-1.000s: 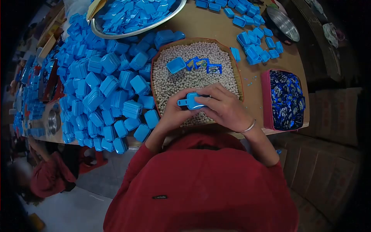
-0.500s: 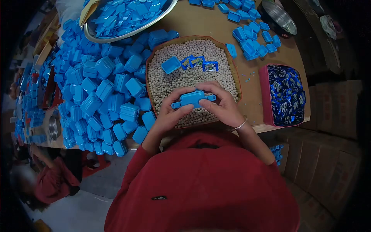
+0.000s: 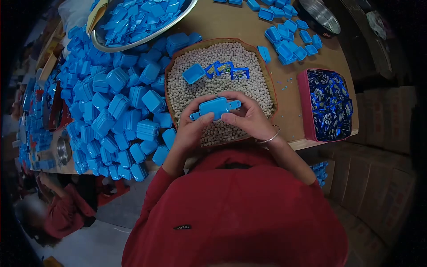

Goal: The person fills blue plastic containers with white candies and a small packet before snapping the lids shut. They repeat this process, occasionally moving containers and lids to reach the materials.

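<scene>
Seen from the head-worn camera, a person in a red top [image 3: 235,209] grips a small blue case [image 3: 214,108] in both hands above a tray [image 3: 270,86] filled with pale round pellets [image 3: 240,51]. The left hand [image 3: 192,121] pinches the case's left end between thumb and fingers; the right hand [image 3: 252,119], a bracelet [image 3: 270,135] at its wrist, pinches the opposite end, its thumb on the near side. Slim tabs jut from both ends of the case. Beyond the hands, an open blue tub [image 3: 194,74] rests on the pellets beside blue printed packets [image 3: 225,68]. A large heap of blue cases [image 3: 118,106] spreads over the table [image 3: 222,24] at left, below a metal basin [image 3: 149,43] of flat blue pieces [image 3: 140,20]. At right, more blue tubs [image 3: 285,48] lie near a metal pan [image 3: 321,18], while a pink-sided bin [image 3: 305,107] holds a mass of shiny dark-blue packets [image 3: 330,104]. At far left, a second person [image 3: 66,211] sits partly in shadow; brown cartons [image 3: 382,120] are stacked at far right.
</scene>
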The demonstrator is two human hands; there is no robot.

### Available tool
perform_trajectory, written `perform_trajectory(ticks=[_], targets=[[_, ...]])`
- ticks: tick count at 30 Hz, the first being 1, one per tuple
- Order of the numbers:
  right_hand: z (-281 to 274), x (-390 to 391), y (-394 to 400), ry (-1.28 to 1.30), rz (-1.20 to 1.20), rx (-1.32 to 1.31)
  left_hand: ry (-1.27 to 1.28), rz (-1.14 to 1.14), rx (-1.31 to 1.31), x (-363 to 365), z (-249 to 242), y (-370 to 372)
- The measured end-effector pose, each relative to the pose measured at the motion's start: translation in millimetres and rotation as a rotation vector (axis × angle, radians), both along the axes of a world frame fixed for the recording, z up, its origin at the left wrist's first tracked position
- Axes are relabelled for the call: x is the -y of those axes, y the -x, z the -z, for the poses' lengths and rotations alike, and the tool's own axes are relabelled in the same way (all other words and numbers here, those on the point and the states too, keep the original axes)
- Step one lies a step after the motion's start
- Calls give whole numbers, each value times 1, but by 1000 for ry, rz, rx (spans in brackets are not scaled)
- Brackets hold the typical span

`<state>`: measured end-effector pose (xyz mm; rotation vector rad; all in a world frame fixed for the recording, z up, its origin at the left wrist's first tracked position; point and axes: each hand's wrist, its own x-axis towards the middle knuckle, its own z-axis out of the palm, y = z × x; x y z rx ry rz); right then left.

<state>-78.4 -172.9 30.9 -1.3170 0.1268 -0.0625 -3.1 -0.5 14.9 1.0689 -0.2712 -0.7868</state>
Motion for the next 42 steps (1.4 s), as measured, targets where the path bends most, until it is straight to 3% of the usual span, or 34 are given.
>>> perform_trajectory(ticks=[7, 10, 13, 19, 28, 31, 34, 42], targets=[[3, -6, -2, 184, 55, 49, -66, -39, 64, -2, -2, 1], [-4, 1, -1, 181, 27, 73, -20, -52, 219, -1, 3, 2], [-8, -4, -1, -28, -38, 14, 56, -45, 197, -2, 8, 2], [-14, -7, -2, -152, -87, 11, 181, -48, 10, -6, 10, 3], [-5, -10, 0, 12, 10, 18, 22, -27, 115, -4, 5, 2], [-12, 0, 3, 729, 116, 244, -145, -140, 580, -3, -15, -5], [-15, -7, 5, 835, 166, 384, -217, -4, 655, 7, -20, -2], [-33, -7, 11, 928, 262, 552, -203, -96, 975, 27, -41, 0]])
